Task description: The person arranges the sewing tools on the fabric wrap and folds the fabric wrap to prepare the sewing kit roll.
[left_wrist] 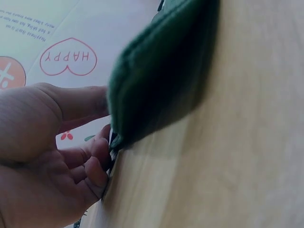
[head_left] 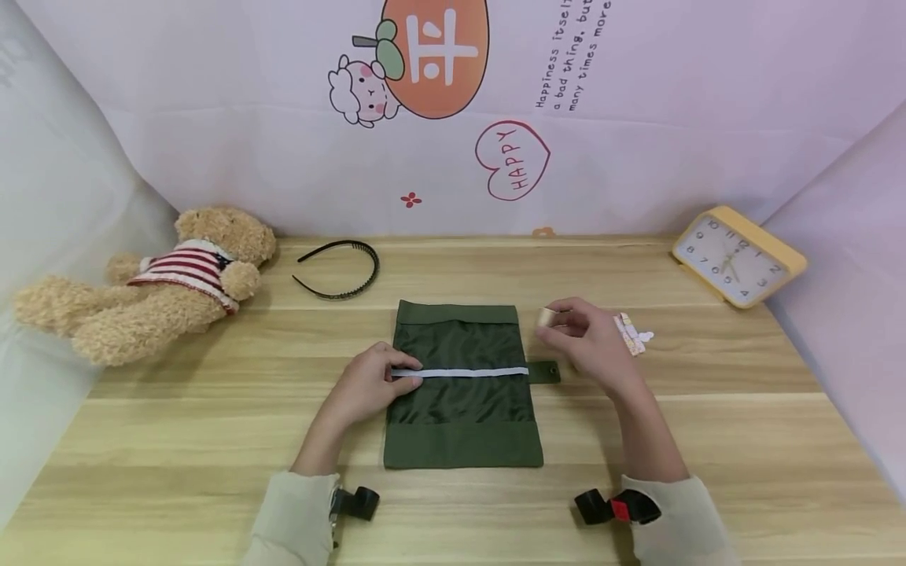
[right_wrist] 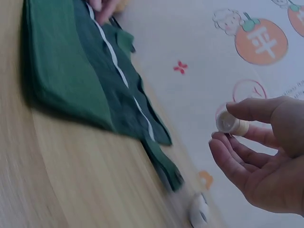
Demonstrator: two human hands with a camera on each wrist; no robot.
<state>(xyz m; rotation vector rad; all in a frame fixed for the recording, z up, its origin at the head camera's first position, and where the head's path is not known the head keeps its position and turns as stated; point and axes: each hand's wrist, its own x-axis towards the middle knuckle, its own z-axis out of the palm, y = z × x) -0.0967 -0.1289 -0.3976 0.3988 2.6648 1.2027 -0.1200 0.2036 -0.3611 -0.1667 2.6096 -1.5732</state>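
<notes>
A dark green fabric roll-up pouch (head_left: 460,444) lies spread flat on the table, with a white elastic strip (head_left: 474,373) across its middle and a snap tab (head_left: 545,372) at its right side. At the pouch's left edge, my left hand (head_left: 368,384) holds the fabric near the strip's end, thumb below and fingers above the strip. My right hand (head_left: 591,342) pinches a small cream roll (head_left: 546,317) between thumb and fingers, above and right of the pouch. In the right wrist view, the roll (right_wrist: 228,122) turns a pale round end to the camera.
A small patterned item with a white piece (head_left: 632,334) lies just beyond my right hand. A black headband (head_left: 371,267) sits behind the pouch, a teddy bear (head_left: 177,283) at the back left, and a yellow clock (head_left: 736,255) at the back right. A printed cloth (head_left: 283,157) hangs behind the table.
</notes>
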